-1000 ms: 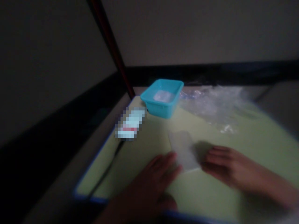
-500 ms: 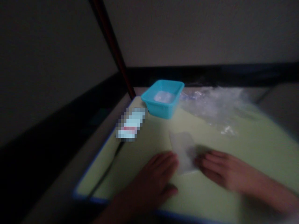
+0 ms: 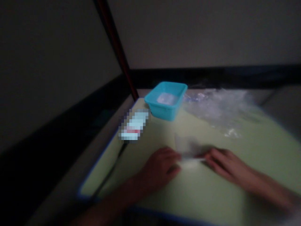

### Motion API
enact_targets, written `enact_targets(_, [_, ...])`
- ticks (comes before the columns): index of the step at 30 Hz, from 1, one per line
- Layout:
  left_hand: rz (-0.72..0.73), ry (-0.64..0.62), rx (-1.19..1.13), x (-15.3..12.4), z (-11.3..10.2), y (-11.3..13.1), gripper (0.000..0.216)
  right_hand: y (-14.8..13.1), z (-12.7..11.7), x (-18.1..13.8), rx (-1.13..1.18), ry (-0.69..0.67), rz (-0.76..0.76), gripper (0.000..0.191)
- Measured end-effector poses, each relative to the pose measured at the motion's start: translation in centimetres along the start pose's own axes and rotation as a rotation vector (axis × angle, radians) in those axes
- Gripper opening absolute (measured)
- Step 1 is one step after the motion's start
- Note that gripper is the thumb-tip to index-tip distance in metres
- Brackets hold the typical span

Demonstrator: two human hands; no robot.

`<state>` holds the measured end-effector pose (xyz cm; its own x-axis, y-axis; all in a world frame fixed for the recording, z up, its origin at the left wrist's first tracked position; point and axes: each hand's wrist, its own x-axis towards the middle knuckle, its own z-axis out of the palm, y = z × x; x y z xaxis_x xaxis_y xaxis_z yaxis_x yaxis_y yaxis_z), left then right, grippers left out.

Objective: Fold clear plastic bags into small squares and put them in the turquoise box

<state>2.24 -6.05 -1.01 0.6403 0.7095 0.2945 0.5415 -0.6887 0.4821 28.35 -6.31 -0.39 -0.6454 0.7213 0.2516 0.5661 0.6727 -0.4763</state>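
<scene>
A thin whitish translucent sheet point(image 3: 187, 146), perhaps a small plastic bag, lies on the table between my hands. Its near edge is turned up into a narrow fold. My left hand point(image 3: 162, 164) has its fingers curled at the left end of that fold, with the thumb just below them. At the right end, my right hand point(image 3: 223, 163) pinches the fold between thumb and fingers. Dim light and blur hide the exact contact of the fingertips.
A turquoise plastic basket point(image 3: 162, 110) with something white inside stands at the back. Crumpled clear plastic point(image 3: 221, 106) lies to its right. A pixelated phone-like device point(image 3: 135, 125) with a dark cable point(image 3: 109, 174) is on the left of the yellowish table point(image 3: 207, 201).
The sheet's near edge has been lifted and folded away from me. My left fingers have curled in from a flatter pose, and my right hand has closed on the edge.
</scene>
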Motion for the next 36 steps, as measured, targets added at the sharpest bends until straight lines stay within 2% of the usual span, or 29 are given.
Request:
enact_targets(3, [-0.159,0.026,-0.087,1.1,0.2,0.0,0.014,0.3,0.2,0.4,0.194,0.050,0.159,0.017])
enact_targets(6, [-0.384,0.043,-0.217,1.9,0.2,0.0,0.017,0.6,0.8,0.9,0.414,0.092,0.227,0.010])
enact_targets(9, [-0.531,0.069,-0.379,2.4,0.2,0.0,0.016,0.8,1.3,1.6,0.552,0.161,0.295,0.023])
enact_targets(13, [-0.552,0.085,-0.479,3.0,0.2,-0.1,0.008,0.8,1.7,2.8,0.663,0.236,0.382,0.032])
enact_targets(19, [-0.576,0.109,-0.416,4.0,0.8,-0.8,0.009,1.2,0.9,4.4,0.655,0.231,0.447,0.038])
enact_targets(22, [-0.635,0.109,-0.505,4.4,0.9,-1.0,0.014,1.2,0.6,4.2,0.560,0.346,0.414,0.029])
enact_targets(24, [-0.670,0.091,-0.573,4.6,0.8,-1.1,0.027,1.0,0.6,3.8,0.410,0.424,0.365,0.019])
enact_targets(26, [-0.691,0.078,-0.626,4.8,0.6,-1.1,0.035,0.7,0.9,3.1,0.218,0.430,0.284,0.014])
enact_targets(31, [-0.712,0.047,-0.709,5.2,0.3,-1.3,0.039,-0.2,1.8,2.4,-0.164,0.236,-0.015,0.020])
enact_targets(36, [-0.737,0.021,-0.716,5.3,0.1,-1.6,0.037,-0.5,2.5,2.7,-0.331,0.075,-0.066,0.048])
